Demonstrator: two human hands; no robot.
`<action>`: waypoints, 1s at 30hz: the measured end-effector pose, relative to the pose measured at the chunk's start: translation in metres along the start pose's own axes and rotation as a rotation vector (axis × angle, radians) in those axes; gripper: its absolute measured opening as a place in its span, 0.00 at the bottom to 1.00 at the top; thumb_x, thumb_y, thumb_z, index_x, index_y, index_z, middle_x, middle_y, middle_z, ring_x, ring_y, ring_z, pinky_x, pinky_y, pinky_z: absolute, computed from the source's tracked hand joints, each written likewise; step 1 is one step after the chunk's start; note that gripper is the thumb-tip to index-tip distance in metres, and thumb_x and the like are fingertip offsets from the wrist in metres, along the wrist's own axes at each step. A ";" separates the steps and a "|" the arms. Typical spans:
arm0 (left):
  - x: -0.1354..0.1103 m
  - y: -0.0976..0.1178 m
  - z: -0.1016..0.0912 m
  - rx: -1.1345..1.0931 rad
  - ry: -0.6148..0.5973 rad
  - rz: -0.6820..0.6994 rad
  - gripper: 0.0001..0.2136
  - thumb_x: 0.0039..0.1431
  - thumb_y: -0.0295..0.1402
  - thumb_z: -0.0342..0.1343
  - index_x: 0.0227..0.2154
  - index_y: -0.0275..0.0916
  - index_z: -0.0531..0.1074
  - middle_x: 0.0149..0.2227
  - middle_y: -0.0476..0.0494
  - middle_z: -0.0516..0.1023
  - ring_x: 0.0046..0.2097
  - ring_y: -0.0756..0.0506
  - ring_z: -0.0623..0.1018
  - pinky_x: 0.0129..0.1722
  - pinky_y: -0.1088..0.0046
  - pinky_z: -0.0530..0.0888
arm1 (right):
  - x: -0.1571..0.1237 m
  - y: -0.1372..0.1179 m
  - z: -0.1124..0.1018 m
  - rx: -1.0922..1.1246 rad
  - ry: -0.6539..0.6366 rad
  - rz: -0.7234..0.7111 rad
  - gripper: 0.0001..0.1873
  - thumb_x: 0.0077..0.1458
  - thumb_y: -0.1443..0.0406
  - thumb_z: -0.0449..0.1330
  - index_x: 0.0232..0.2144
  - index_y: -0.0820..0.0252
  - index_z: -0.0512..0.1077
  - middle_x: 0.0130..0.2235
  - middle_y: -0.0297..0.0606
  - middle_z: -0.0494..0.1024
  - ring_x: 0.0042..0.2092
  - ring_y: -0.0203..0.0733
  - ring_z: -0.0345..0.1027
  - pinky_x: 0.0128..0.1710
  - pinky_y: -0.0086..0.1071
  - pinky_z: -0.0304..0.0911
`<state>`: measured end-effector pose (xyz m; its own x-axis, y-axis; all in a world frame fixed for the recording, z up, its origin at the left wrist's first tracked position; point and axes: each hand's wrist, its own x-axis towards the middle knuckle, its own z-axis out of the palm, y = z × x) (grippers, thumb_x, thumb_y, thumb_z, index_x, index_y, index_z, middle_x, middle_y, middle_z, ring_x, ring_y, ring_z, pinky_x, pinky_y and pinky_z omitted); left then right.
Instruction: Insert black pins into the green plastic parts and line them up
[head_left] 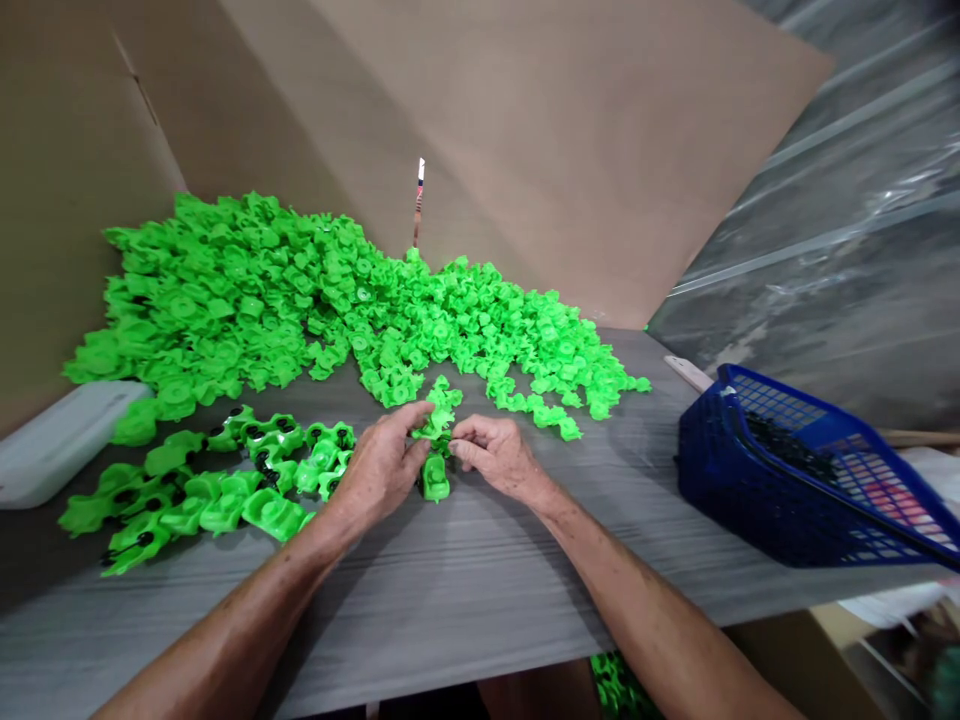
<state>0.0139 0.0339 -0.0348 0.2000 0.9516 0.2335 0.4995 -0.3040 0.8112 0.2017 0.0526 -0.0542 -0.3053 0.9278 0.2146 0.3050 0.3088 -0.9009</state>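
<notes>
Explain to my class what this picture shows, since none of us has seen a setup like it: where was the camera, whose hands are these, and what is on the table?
This is one view from a camera worn on a person's head, looking forward and down, so the forearms entering from the bottom are the wearer's own. No machine appears. The left hand and right hand meet over a small cluster of green plastic pieces, apparently pinched between their fingers. On the grey wood-grain tabletop lies a large heap of loose green plastic pieces. Near the left hand is a smaller group of green pieces with black parts. To the right sits a blue plastic mesh basket. Cardboard sheets stand behind the heap.
</notes>
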 end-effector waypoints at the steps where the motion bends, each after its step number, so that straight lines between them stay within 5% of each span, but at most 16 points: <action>1: 0.000 0.001 -0.001 -0.001 0.015 -0.002 0.22 0.56 0.31 0.50 0.54 0.37 0.68 0.47 0.37 0.79 0.48 0.40 0.77 0.46 0.62 0.73 | 0.000 0.001 0.000 -0.008 0.015 -0.005 0.06 0.49 0.63 0.59 0.26 0.61 0.70 0.21 0.29 0.70 0.20 0.31 0.64 0.20 0.24 0.60; 6: -0.001 0.016 -0.006 -0.400 0.022 -0.157 0.24 0.52 0.31 0.50 0.54 0.37 0.68 0.39 0.44 0.77 0.35 0.45 0.78 0.35 0.68 0.74 | -0.004 -0.011 -0.004 -0.073 0.191 -0.185 0.08 0.53 0.62 0.59 0.26 0.60 0.73 0.19 0.29 0.69 0.20 0.31 0.63 0.21 0.24 0.59; 12: -0.005 0.030 -0.008 -0.948 -0.099 -0.445 0.18 0.49 0.32 0.55 0.45 0.36 0.72 0.33 0.45 0.74 0.26 0.48 0.76 0.23 0.74 0.69 | -0.007 -0.034 -0.003 -0.247 0.314 -0.569 0.07 0.57 0.65 0.60 0.27 0.60 0.73 0.24 0.33 0.75 0.26 0.34 0.69 0.28 0.27 0.64; 22: -0.007 0.032 -0.008 -0.919 -0.066 -0.479 0.16 0.48 0.34 0.58 0.41 0.35 0.73 0.28 0.47 0.73 0.23 0.51 0.72 0.20 0.77 0.65 | -0.010 -0.036 0.007 -0.371 0.244 -0.692 0.05 0.59 0.68 0.59 0.30 0.61 0.73 0.27 0.37 0.77 0.30 0.35 0.70 0.31 0.28 0.66; 30: -0.009 0.031 -0.004 -0.920 -0.010 -0.484 0.13 0.49 0.41 0.62 0.35 0.38 0.78 0.38 0.46 0.74 0.33 0.52 0.71 0.27 0.81 0.69 | -0.012 -0.033 0.008 -0.496 0.202 -0.743 0.07 0.60 0.69 0.56 0.31 0.62 0.73 0.29 0.40 0.76 0.32 0.37 0.71 0.32 0.28 0.67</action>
<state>0.0243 0.0156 -0.0093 0.1586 0.9609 -0.2269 -0.3069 0.2664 0.9137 0.1880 0.0301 -0.0300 -0.4284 0.4593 0.7782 0.4604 0.8520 -0.2494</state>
